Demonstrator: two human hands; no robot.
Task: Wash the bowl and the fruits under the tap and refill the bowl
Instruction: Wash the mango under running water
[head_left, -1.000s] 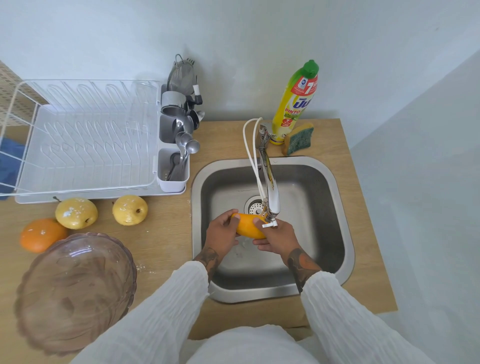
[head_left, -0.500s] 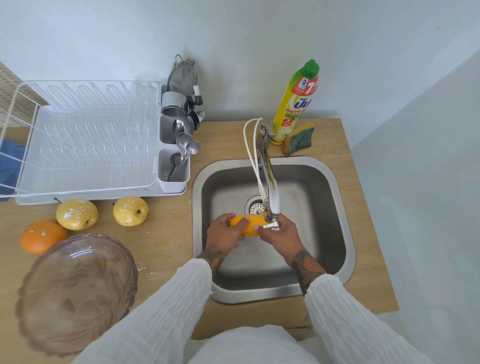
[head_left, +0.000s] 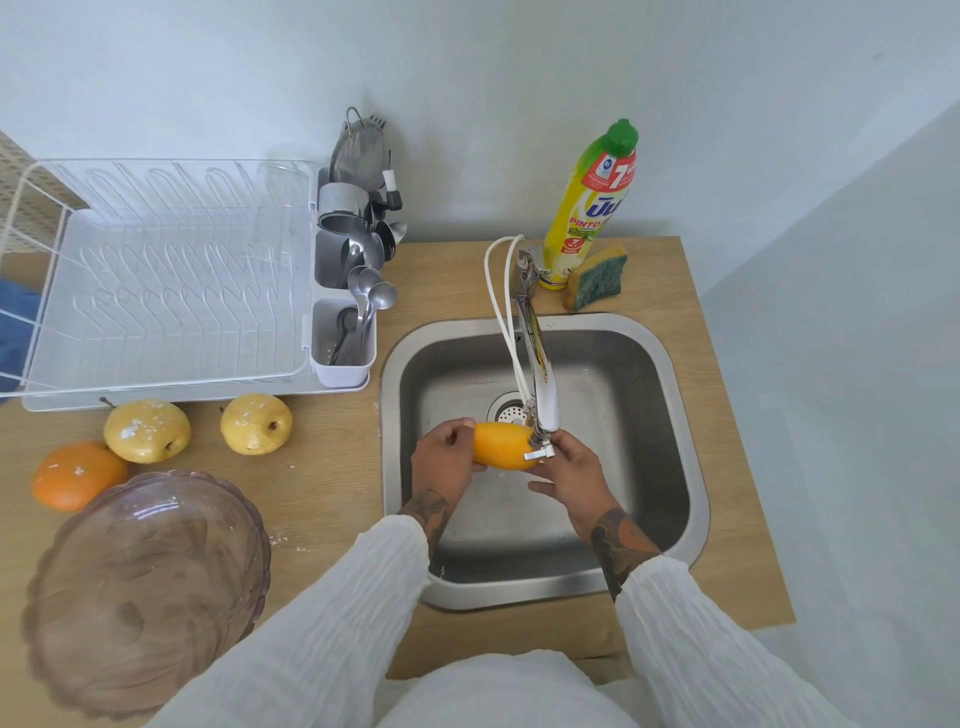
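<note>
Both hands, left (head_left: 448, 457) and right (head_left: 569, 475), are gripping a wet orange fruit (head_left: 503, 445) under the tap (head_left: 540, 395), likely risking it slipping into the sink (head_left: 670, 415).

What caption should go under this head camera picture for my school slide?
Both hands, left hand and right hand, hold an orange fruit under the tap over the sink.
</note>
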